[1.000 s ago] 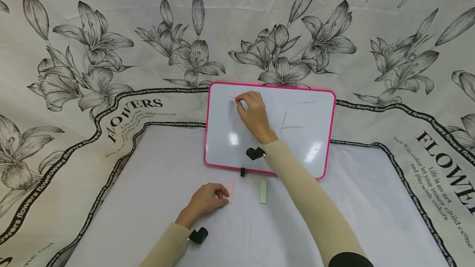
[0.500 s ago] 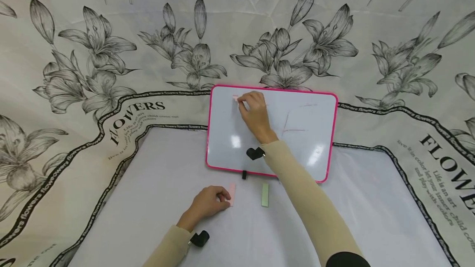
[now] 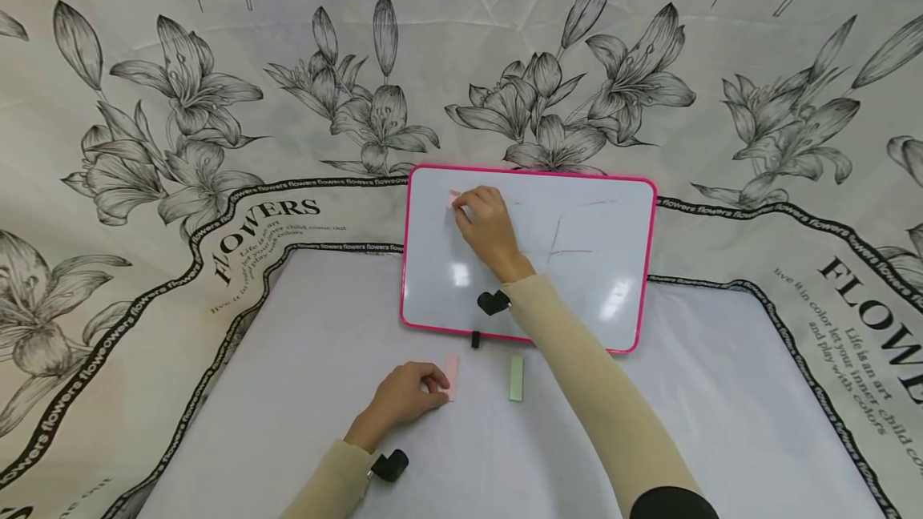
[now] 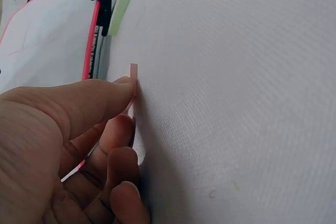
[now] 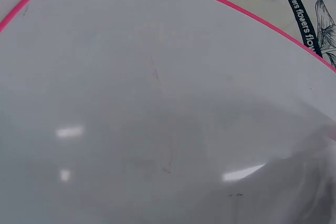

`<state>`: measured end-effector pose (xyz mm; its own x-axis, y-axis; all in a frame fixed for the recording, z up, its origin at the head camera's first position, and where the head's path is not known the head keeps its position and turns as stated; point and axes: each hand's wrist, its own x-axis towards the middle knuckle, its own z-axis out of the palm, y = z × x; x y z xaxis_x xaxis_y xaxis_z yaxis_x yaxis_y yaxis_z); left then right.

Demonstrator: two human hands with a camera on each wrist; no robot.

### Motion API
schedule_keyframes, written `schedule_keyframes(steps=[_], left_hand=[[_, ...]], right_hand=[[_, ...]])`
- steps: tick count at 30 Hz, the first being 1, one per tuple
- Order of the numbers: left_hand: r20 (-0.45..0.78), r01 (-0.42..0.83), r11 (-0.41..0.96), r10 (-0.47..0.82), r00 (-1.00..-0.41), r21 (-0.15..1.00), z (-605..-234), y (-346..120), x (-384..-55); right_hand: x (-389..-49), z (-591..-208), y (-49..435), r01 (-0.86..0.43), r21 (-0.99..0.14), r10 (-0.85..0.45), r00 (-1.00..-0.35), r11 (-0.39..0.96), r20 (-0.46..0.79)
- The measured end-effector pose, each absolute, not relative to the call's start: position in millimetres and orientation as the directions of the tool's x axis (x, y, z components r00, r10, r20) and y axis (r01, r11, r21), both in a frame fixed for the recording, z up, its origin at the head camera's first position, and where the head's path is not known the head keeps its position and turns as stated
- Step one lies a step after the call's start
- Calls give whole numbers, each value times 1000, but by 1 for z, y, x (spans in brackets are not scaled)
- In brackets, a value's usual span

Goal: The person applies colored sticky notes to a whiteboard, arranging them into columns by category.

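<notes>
A white dry-erase board (image 3: 433, 295) with a pink rim bears faint red lines. Near its upper left, my right hand (image 3: 490, 227) pinches a small pink sticky strip (image 3: 453, 197) against or just over the surface; the fingers hide most of the strip. In the right wrist view the board (image 5: 105, 77) fills the frame and the hand is out of sight. On the white cloth in front of the board, my left hand (image 3: 407, 395) holds a narrow pink sticky-note pad (image 3: 452, 375) by its edge. The left wrist view shows the thumb on this pink pad (image 4: 134, 72).
A green sticky-note pad (image 3: 516, 379) lies on the white cloth (image 3: 303, 327), right of the pink one. A black clip (image 3: 475, 339) sits at the board's lower edge, with a pen under it in the left wrist view. Flower-printed fabric (image 3: 288, 62) stands behind.
On the board, my right hand has shifted slightly down and left with the pink strip. My left hand stays at the pink pad. The head view has drifted a little.
</notes>
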<state>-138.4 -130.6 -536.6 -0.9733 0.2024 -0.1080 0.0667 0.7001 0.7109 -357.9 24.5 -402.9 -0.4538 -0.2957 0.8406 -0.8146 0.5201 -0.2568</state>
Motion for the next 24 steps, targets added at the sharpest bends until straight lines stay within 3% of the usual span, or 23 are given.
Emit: schedule_keyframes(steps=[11, 24], left_hand=[[-95, 74, 698, 201, -975, 712, -540, -132, -139], [-78, 86, 695, 201, -977, 714, -542, -132, -139]], right_hand=[[-358, -413, 30, -807, -231, -404, -493, 543, 771], [-362, -421, 28, -824, -119, -467, -426, 554, 775]])
